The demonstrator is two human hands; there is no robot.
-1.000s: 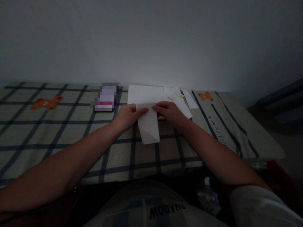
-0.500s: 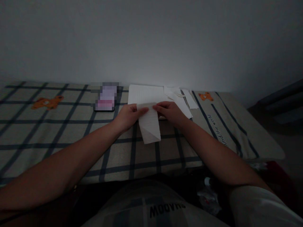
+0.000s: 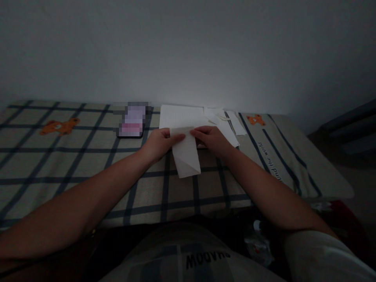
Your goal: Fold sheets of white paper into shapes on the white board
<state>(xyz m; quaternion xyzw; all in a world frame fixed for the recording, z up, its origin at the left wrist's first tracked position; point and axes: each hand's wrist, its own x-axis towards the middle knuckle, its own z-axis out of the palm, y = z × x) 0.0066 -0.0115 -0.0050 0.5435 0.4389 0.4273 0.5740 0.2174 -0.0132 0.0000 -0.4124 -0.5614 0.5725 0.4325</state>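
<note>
Both hands met at the far middle of the desk, pinching the top edge of a folded sheet of paper (image 3: 185,154). The left hand (image 3: 158,143) had its fingers closed on the sheet's upper left corner, and the right hand (image 3: 210,140) had its fingers closed on the upper right. The paper hung down toward the near edge, with a slanted crease across its lower part, and lay over the checked cloth (image 3: 88,156) that covered the desk.

The likeliest slip seemed to be a crooked fold: the cloth looked soft and loose, so the sheet might skate or wrinkle if the two hands pressed unevenly. A hard pull from both corners could also tear it along the crease.

The room was very dim. A phone (image 3: 131,121), its screen blurred out, lay near the far edge, left of a notebook (image 3: 179,116) and some paper scraps (image 3: 227,123). The fingertips under the sheet were hidden, and the lettering on the cloth at the right was too small to read.
</note>
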